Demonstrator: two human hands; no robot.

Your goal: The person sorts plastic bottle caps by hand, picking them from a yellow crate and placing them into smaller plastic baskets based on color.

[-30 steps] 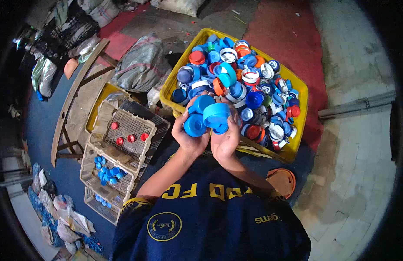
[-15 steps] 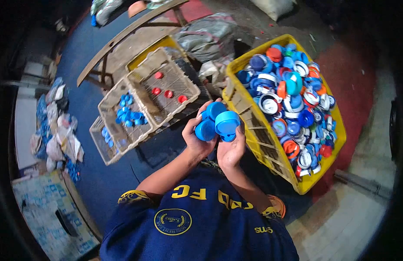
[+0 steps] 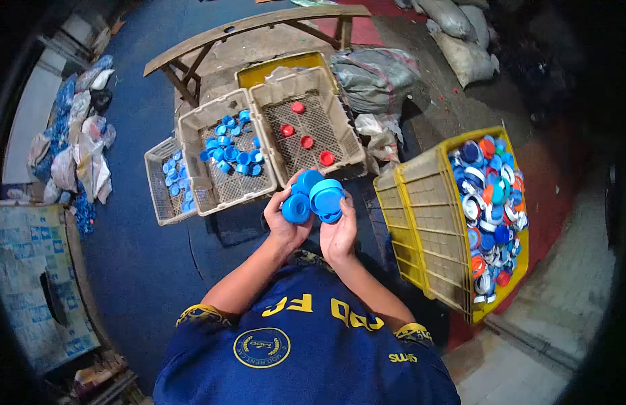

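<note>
Several blue bottle caps [image 3: 307,195] are cupped between my two hands in front of my chest. My left hand [image 3: 284,223] curls round the caps on the left side. On the other side my right hand [image 3: 341,231] grips the larger light-blue cap with thumb and fingers. Just beyond my hands is a white mesh crate [image 3: 350,145] with a few red caps [image 3: 307,142] scattered on its bottom. Beside it, a second white crate [image 3: 233,201] contains blue caps [image 3: 226,143]. A smaller crate [image 3: 155,162] at the far left has small light-blue caps [image 3: 174,177] in it.
At my right a tilted yellow crate [image 3: 421,223] is heaped with mixed-colour caps [image 3: 492,219]. A wooden bench [image 3: 259,25] stands behind the crates, near a grey sack [image 3: 377,77]. Plastic bags [image 3: 76,145] lie at the left, and full sacks [image 3: 461,54] at the back right.
The view has swung right and tipped up, so more of the bench and back sacks shows. My hands still hold the blue caps and now sit nearer the crate with red caps.
</note>
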